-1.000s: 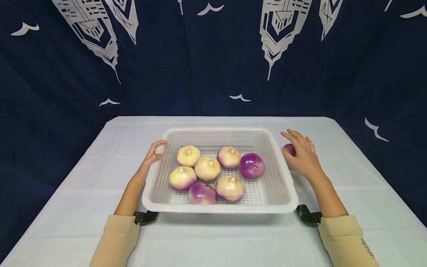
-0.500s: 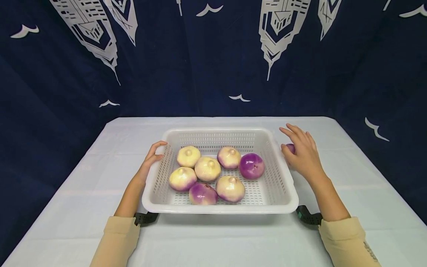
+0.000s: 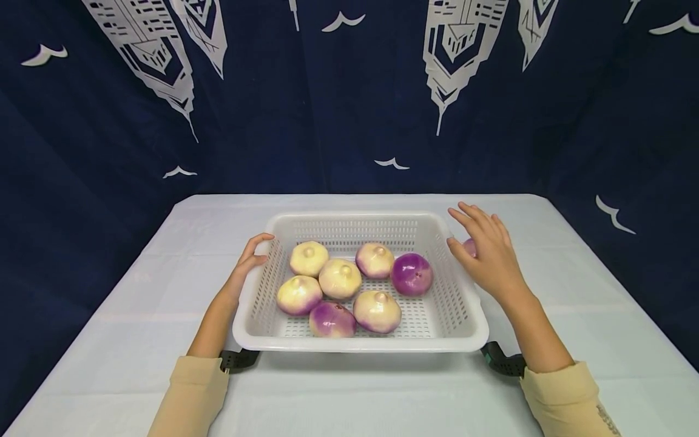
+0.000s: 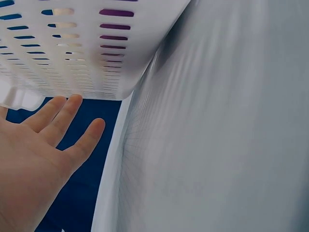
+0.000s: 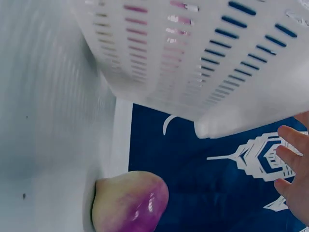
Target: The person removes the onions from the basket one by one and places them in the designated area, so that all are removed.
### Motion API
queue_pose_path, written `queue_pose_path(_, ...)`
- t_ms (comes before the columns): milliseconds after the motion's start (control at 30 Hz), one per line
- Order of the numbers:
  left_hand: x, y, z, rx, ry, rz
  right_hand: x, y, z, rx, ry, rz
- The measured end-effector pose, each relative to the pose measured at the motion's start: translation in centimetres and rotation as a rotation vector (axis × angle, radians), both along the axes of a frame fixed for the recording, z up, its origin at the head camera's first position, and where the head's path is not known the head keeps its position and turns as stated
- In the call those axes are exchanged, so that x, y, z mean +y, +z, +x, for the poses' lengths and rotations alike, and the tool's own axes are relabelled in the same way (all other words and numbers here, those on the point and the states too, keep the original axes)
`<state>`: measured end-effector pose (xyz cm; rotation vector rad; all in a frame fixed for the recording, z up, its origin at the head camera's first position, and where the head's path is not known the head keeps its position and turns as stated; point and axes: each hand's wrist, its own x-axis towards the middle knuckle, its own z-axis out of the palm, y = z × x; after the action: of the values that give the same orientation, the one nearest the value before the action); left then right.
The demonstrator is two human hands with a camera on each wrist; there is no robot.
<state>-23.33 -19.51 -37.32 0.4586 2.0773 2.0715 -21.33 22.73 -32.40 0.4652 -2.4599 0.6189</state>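
Note:
A white slotted plastic basket (image 3: 360, 343) holds several glossy purple-and-cream turnips, among them a mostly purple turnip (image 3: 412, 274) at the right. Another turnip (image 5: 130, 203) lies outside the basket on its right; in the head view the right hand partly covers this turnip (image 3: 470, 247). My right hand (image 3: 488, 255) is spread beside the basket's right rim, with fingers extended and apart from the outside turnip in the right wrist view. At the left rim, my left hand (image 3: 243, 270) has its fingers extended against the basket's side; in the left wrist view, this hand's (image 4: 43, 159) fingertips reach the wall.
A white cloth covers the table (image 3: 360, 394). Behind it hangs a dark blue curtain (image 3: 349, 109) with white building and bird prints. Black wrist cameras sit under both wrists, the right camera (image 3: 502, 361) near the basket's front right corner.
The right hand has shifted upward and then left toward the basket rim, its fingers spreading. The left hand and the turnips in the basket stay where they were.

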Motion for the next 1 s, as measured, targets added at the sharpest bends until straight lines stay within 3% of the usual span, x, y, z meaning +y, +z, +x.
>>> queue_pose_path(400,0.0,0.2,-0.1,-0.015,-0.004,0.030,-1.1,0.1,0.5,-0.051,0.040,0.086)
queue_pose_path(1000,0.0,0.0,-0.1,-0.009,-0.002,0.020,-2.4,-0.3,0.7,-0.247,0.086,0.226)
